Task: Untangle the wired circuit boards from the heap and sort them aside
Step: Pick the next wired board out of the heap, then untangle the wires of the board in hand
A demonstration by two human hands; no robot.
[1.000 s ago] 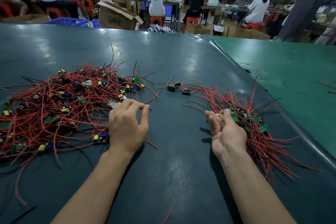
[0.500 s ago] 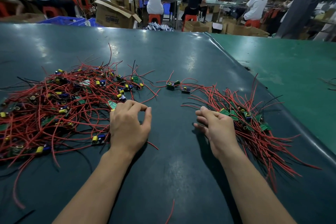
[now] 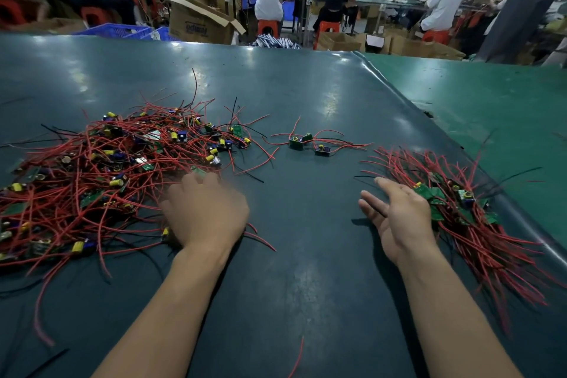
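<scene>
Head view: your blurred left hand [image 3: 205, 212] reaches the tangled red-wired heap [image 3: 101, 175] at nine o'clock, grip unclear; your right hand [image 3: 399, 218], fingers spread, steadies the sorted bundle [image 3: 466, 218] at three o'clock.

Wired circuit boards in a tangled heap, a sorted pile and a few strays on the desk

The heap [image 3: 101, 175] sprawls at the left: small green boards with yellow and blue capacitors, knotted in red and black wires that stick out every way. At the right the sorted pile [image 3: 466, 209] lies with green boards bunched together and red wires fanned toward the near edge. Between the two, farther back, loose boards [image 3: 306, 143] sit apart, wires splayed flat
</scene>
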